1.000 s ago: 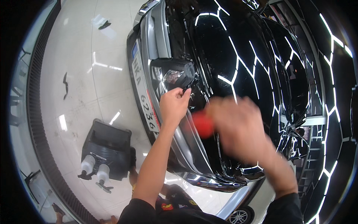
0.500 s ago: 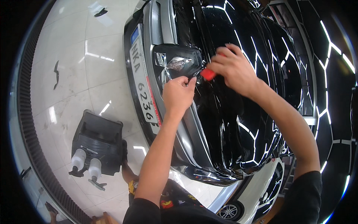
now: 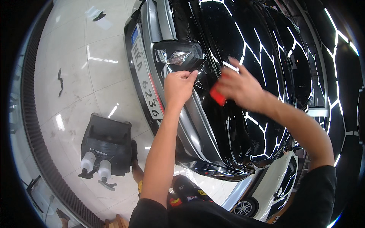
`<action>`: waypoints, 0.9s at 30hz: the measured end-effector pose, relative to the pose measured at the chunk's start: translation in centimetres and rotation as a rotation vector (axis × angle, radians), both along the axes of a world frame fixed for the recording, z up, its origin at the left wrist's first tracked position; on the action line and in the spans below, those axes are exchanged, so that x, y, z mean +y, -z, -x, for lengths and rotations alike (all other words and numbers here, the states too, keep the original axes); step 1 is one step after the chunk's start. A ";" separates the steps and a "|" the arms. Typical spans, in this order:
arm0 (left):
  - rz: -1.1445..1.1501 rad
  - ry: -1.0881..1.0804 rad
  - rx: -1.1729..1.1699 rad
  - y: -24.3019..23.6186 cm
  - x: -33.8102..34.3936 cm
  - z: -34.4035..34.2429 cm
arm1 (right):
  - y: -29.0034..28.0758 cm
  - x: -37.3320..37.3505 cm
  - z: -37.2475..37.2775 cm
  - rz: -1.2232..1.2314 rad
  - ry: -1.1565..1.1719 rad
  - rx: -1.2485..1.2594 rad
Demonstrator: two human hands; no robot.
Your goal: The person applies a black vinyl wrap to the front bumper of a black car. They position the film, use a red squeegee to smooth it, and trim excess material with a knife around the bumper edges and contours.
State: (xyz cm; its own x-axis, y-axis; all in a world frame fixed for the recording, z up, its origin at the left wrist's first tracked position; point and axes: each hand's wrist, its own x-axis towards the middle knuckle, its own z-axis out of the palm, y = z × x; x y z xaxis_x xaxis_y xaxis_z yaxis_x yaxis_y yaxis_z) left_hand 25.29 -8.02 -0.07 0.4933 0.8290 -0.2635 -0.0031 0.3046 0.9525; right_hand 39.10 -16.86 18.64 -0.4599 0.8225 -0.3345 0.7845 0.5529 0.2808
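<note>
The glossy black front of a car [image 3: 224,49] fills the middle, with a thin shiny film [image 3: 207,81] that wrinkles around a dark, faceted emblem [image 3: 181,57]. Just below the emblem, my left hand [image 3: 178,86] is closed in a pinch on what looks like the film's edge. My right hand [image 3: 243,89], blurred by motion, grips a red squeegee [image 3: 218,95] against or just over the black surface to the right of the emblem. Its fingertips are partly smeared.
A black wheeled stool [image 3: 110,138] carrying two white spray bottles [image 3: 88,161] stands at lower left. Dark strips [image 3: 60,81] lie on the tiled floor [image 3: 72,45]. A white car [image 3: 262,193] is parked at lower right. The licence plate [image 3: 142,72] runs along the bumper.
My right hand with the squeegee has moved down and slightly right, away from the emblem. My left hand keeps its pinch in nearly the same place. The whole view has shifted slightly.
</note>
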 end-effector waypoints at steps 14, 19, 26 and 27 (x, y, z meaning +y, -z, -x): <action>-0.073 -0.029 -0.048 0.6 -0.7 -0.8 | -2.9 -8.3 4.1 0.222 0.071 -0.037; -0.031 0.034 -0.021 -0.4 -1.7 -1.3 | -2.9 0.8 3.8 -0.158 0.211 0.039; -0.020 0.038 0.040 -0.1 -0.9 -0.6 | -10.8 -8.2 17.1 -0.176 0.305 0.733; 0.026 0.049 -0.004 -0.8 -0.9 -0.8 | -12.7 -9.1 19.0 -0.100 0.399 0.825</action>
State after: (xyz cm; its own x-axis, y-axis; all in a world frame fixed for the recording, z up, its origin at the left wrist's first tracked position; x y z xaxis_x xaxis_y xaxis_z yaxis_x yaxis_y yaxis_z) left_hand 26.12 -8.91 0.73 0.5343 0.7967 -0.2824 0.0086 0.3289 0.9443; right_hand 20.13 -25.96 31.36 -0.1972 0.9788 0.0546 0.8845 0.2016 -0.4207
